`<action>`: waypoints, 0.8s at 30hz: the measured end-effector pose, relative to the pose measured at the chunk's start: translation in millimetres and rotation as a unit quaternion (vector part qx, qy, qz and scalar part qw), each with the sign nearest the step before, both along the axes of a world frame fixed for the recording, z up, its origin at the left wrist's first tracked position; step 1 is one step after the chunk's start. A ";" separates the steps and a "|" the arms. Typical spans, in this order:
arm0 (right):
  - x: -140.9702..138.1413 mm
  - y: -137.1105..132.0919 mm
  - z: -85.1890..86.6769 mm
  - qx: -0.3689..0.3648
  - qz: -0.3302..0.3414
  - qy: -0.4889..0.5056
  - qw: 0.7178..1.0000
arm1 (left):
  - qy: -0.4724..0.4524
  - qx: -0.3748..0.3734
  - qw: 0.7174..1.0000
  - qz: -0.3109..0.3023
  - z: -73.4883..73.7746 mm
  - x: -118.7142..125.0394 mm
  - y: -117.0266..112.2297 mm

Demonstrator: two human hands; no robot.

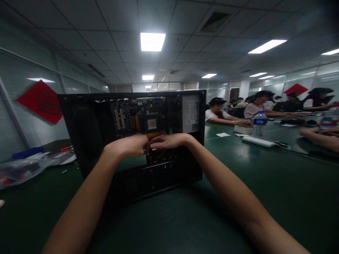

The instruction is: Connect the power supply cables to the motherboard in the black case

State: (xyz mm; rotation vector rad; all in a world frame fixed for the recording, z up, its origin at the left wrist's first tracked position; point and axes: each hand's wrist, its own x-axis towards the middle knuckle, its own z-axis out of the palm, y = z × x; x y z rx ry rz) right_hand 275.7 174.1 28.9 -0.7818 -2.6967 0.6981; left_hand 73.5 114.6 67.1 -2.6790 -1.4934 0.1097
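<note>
An open black computer case (79, 134) stands upright on the green table (265, 183), its side off, showing a motherboard (137, 118) and a grey power supply (191, 113). My left hand (132, 145) and my right hand (169, 140) reach inside it and meet at the middle of the board. Both have their fingers curled together, fingertips touching near a yellow-and-red part (155, 134). What the fingers pinch is too small to make out.
Clear plastic bags and small parts (23, 169) lie on the table at the left. At the right stand a water bottle (259, 123) and a white power strip (258, 141). Several other people (219, 113) sit along the table's far right side.
</note>
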 end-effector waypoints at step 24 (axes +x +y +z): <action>-40.6 -9.4 -8.3 0.038 -0.013 -0.077 0.996 | -0.020 -0.067 0.996 -0.056 26.4 -22.2 -27.2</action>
